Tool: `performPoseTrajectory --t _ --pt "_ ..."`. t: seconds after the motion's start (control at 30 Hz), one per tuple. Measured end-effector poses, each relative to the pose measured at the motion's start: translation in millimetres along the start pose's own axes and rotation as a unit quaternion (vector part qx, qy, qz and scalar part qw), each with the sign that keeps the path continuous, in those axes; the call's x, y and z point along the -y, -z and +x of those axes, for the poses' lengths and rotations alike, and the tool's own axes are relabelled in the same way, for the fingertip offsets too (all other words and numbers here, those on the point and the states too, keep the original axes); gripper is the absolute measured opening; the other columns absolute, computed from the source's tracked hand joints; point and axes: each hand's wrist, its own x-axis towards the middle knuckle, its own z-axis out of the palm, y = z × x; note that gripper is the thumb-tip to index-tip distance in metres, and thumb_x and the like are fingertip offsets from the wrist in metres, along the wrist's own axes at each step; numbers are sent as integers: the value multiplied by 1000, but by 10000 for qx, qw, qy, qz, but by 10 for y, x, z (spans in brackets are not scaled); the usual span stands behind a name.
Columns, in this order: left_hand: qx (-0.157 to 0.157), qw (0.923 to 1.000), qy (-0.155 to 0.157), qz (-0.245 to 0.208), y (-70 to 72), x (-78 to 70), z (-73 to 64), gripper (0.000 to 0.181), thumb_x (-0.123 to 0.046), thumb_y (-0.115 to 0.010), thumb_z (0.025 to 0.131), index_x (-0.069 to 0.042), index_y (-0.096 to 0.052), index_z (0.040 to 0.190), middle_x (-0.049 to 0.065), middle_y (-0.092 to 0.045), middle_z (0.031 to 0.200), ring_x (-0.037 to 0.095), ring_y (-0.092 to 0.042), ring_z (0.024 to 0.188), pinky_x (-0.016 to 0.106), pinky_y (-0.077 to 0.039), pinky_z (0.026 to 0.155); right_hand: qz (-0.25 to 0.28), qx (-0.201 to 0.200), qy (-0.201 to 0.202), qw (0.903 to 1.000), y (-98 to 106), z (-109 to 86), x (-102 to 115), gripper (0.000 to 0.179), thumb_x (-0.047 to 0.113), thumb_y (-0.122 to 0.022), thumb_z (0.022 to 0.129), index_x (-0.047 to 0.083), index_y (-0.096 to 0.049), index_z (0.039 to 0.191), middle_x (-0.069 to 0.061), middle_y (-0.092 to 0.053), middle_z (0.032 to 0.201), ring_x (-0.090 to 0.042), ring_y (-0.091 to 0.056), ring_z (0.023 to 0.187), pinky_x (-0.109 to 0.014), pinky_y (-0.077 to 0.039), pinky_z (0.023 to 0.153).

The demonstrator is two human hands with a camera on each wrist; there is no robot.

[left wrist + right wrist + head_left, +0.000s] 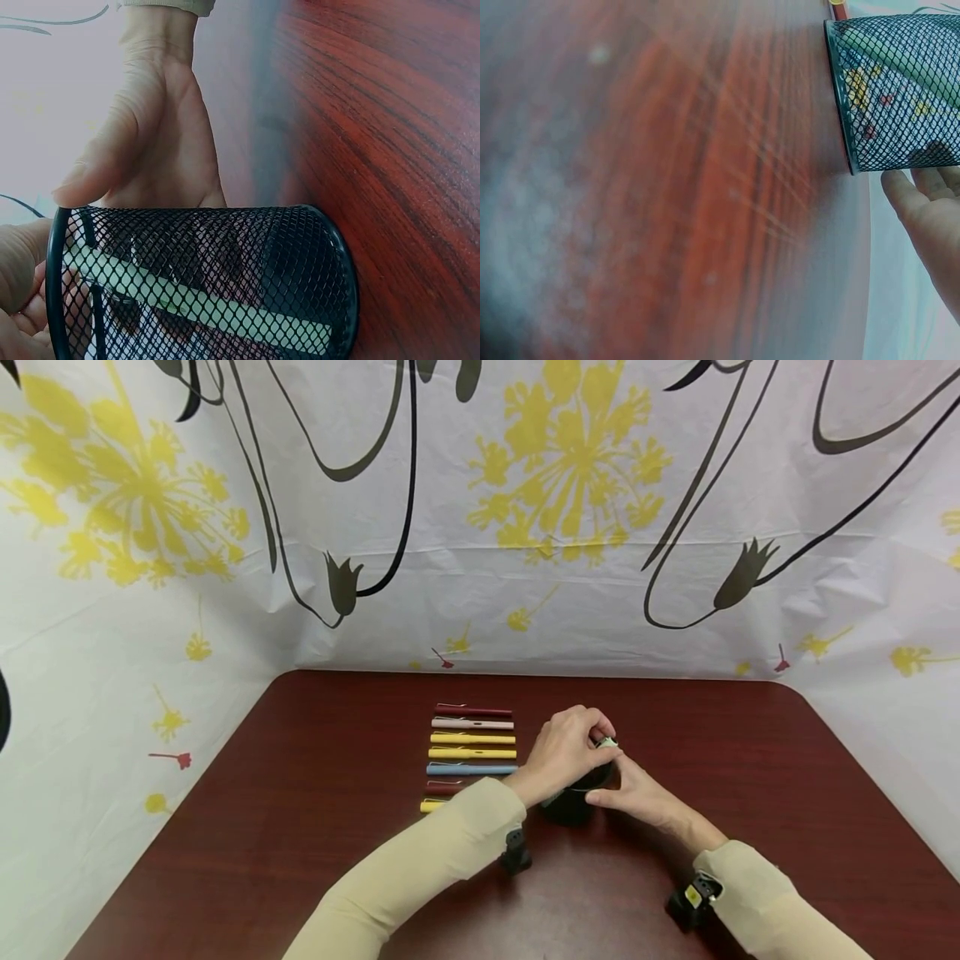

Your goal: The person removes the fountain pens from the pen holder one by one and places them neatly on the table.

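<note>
A black wire-mesh pen cup [567,810] stands on the table, and a light green pen [202,307] slants inside it, visible through the mesh. My right hand [641,792] holds the cup from the right side, its thumb near the rim and its fingers behind the mesh in the left wrist view. Over the cup's mouth, my left hand [570,745] pinches the upper end of the light green pen. Its fingertips are partly hidden in the head view. The right wrist view shows the cup [900,90] and some fingers beside it.
Left of the cup, several pens lie in a row: a dark red pen [474,711], a pale pink pen [472,724], yellow pens [472,739], a blue pen [471,769] and others partly behind my left sleeve [442,839]. A patterned white sheet [495,635] hangs behind the dark red table [315,793].
</note>
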Motion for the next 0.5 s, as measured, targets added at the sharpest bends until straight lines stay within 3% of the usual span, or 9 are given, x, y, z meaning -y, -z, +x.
performPoseTrajectory --t 0.13,0.23,0.33,0.5 --pt "-40 10000 -25 24 23 16 -19 15 -29 -73 82 -20 -67 92 -9 -58 82 -2 -52 72 7 -39 60 -129 -22 -125 9998 4 -2 15 88 15 -70 84 -5 -12 147 -24 -14 153 -4 -20 135 -41 -17 112" --pt "-103 9999 -96 32 57 35 -40 15 -30 -72 83 -20 -67 93 -9 -59 82 -3 -53 71 7 -39 60 -148 -20 -194 9997 5 6 25 90 16 -70 84 -3 -10 148 -24 -10 154 -27 -10 140 -64 -8 106" --pt "-180 9997 -188 2 104 63 -64 16 -30 -73 83 -19 -68 93 -9 -60 81 -3 -54 70 6 -39 60 -151 0 -225 9996 6 14 30 89 17 -71 83 -1 -12 148 -23 -9 154 -40 -4 139 -69 -6 104" --pt "-307 9982 -220 -460 195 137 -116 16 -28 -73 83 -17 -68 93 -7 -64 82 -4 -57 68 7 -43 61 -225 -6 -253 9994 15 15 30 81 19 -71 83 4 -21 145 -22 -16 152 -38 -9 139 -69 -12 103"
